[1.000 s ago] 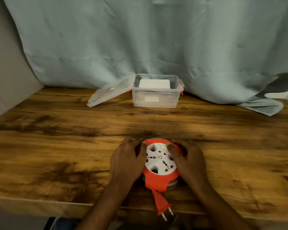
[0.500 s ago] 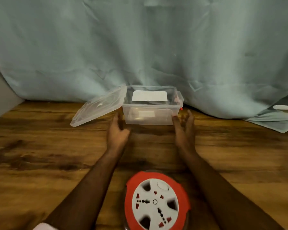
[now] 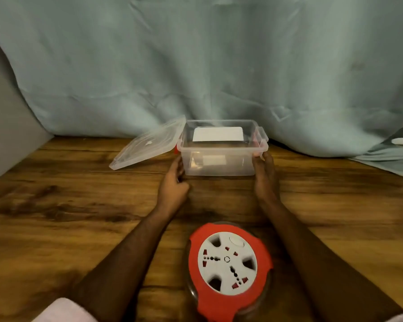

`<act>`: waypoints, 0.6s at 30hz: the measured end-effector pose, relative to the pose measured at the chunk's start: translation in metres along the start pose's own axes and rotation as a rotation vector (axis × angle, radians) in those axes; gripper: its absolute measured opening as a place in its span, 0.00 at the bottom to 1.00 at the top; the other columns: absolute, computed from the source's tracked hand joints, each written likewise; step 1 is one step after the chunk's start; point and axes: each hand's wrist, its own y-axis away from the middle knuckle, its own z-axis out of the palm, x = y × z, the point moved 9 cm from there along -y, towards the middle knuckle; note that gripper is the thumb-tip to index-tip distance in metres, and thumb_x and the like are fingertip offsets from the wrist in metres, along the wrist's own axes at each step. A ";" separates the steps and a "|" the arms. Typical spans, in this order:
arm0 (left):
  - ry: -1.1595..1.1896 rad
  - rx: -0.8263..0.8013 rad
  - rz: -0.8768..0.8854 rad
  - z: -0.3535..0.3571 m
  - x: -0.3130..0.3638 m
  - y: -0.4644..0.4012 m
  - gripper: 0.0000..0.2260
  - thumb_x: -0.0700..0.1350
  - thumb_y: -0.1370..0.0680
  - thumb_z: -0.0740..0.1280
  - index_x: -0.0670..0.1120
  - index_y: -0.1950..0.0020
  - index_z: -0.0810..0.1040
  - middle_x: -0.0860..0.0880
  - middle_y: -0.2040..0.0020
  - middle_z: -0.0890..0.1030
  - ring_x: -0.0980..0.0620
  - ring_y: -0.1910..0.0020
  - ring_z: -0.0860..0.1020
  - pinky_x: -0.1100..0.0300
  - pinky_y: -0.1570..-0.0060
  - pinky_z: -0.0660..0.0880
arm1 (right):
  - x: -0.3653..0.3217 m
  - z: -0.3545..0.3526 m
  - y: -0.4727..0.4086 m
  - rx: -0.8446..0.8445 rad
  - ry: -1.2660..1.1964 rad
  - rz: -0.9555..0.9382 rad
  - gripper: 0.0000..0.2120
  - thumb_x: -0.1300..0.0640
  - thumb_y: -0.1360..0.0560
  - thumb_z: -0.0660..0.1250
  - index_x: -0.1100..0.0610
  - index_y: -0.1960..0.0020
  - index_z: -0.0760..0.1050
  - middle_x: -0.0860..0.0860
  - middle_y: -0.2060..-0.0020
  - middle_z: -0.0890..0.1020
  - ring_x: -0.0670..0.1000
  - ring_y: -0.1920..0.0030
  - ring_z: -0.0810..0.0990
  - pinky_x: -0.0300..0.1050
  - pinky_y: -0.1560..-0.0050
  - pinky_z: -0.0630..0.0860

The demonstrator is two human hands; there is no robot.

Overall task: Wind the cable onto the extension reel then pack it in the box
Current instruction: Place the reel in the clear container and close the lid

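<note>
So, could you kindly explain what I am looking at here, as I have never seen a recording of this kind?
There is no machine: a person wears a camera on the head, looking forward and down at their own bare hands. The view shows a wooden table against a pale curtain. On it, close to the person, lies a red and white extension reel; nobody holds it. Further back stands a clear plastic box, its lid open and leaning to its left. The left hand and right hand are at the box's two sides; whether they grip it firmly, I cannot tell.
</note>
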 end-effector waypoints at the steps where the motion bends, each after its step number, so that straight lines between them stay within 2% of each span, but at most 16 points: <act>1: -0.002 -0.008 -0.001 -0.001 0.002 0.012 0.41 0.22 0.28 0.59 0.49 0.19 0.61 0.55 0.31 0.74 0.56 0.32 0.75 0.58 0.43 0.80 | -0.003 -0.004 0.011 -0.005 -0.012 0.002 0.22 0.46 0.17 0.58 0.52 0.24 0.66 0.47 0.36 0.78 0.35 0.46 0.77 0.27 0.52 0.74; 2: 0.008 -0.015 -0.009 -0.002 0.003 0.022 0.41 0.21 0.28 0.58 0.49 0.19 0.61 0.55 0.31 0.74 0.59 0.34 0.75 0.59 0.43 0.79 | -0.005 -0.007 0.020 -0.007 -0.023 0.013 0.22 0.47 0.17 0.59 0.52 0.25 0.67 0.45 0.37 0.78 0.32 0.47 0.77 0.29 0.50 0.73; 4: 0.017 -0.042 -0.025 -0.005 0.003 0.048 0.41 0.19 0.28 0.57 0.49 0.19 0.60 0.61 0.34 0.73 0.64 0.38 0.74 0.55 0.36 0.77 | -0.009 -0.016 0.048 -0.012 -0.046 0.026 0.23 0.45 0.17 0.58 0.51 0.24 0.66 0.42 0.37 0.77 0.29 0.45 0.75 0.30 0.47 0.72; 6: -0.039 -0.069 0.009 -0.012 -0.002 0.073 0.43 0.20 0.29 0.58 0.50 0.19 0.59 0.65 0.36 0.72 0.61 0.32 0.73 0.50 0.33 0.76 | -0.013 -0.024 0.076 -0.022 -0.054 0.031 0.22 0.45 0.17 0.56 0.49 0.24 0.66 0.40 0.35 0.76 0.30 0.40 0.74 0.27 0.45 0.71; 8: -0.121 -0.083 0.080 -0.018 -0.005 0.094 0.44 0.26 0.31 0.63 0.53 0.19 0.59 0.61 0.30 0.73 0.56 0.27 0.71 0.48 0.31 0.75 | -0.013 -0.033 0.099 -0.025 -0.039 0.050 0.21 0.47 0.16 0.55 0.47 0.24 0.66 0.38 0.35 0.75 0.30 0.39 0.73 0.24 0.45 0.70; 10: -0.190 -0.080 0.109 -0.023 -0.008 0.109 0.44 0.35 0.34 0.65 0.57 0.20 0.59 0.57 0.25 0.71 0.55 0.26 0.70 0.48 0.30 0.74 | -0.013 -0.038 0.114 -0.029 -0.013 0.071 0.21 0.47 0.16 0.54 0.48 0.24 0.65 0.41 0.32 0.74 0.32 0.38 0.72 0.23 0.46 0.69; 13: -0.253 -0.056 0.111 -0.027 -0.013 0.126 0.43 0.40 0.31 0.66 0.58 0.18 0.55 0.56 0.22 0.68 0.55 0.24 0.68 0.47 0.29 0.72 | -0.014 -0.042 0.130 -0.027 -0.013 0.103 0.22 0.46 0.16 0.56 0.46 0.23 0.64 0.43 0.29 0.72 0.43 0.33 0.72 0.33 0.40 0.70; 15: -0.260 -0.057 0.121 -0.029 -0.013 0.135 0.42 0.40 0.29 0.67 0.58 0.18 0.54 0.56 0.21 0.67 0.55 0.23 0.67 0.46 0.28 0.71 | -0.014 -0.046 0.136 -0.004 -0.005 0.136 0.22 0.45 0.17 0.56 0.45 0.24 0.66 0.42 0.29 0.71 0.46 0.31 0.72 0.41 0.36 0.70; 18: -0.247 -0.102 0.072 -0.027 -0.010 0.143 0.42 0.42 0.29 0.66 0.55 0.17 0.51 0.57 0.21 0.63 0.56 0.22 0.64 0.53 0.25 0.67 | -0.016 -0.052 0.144 0.026 0.018 0.194 0.21 0.42 0.17 0.56 0.46 0.27 0.70 0.46 0.31 0.76 0.49 0.33 0.75 0.43 0.39 0.74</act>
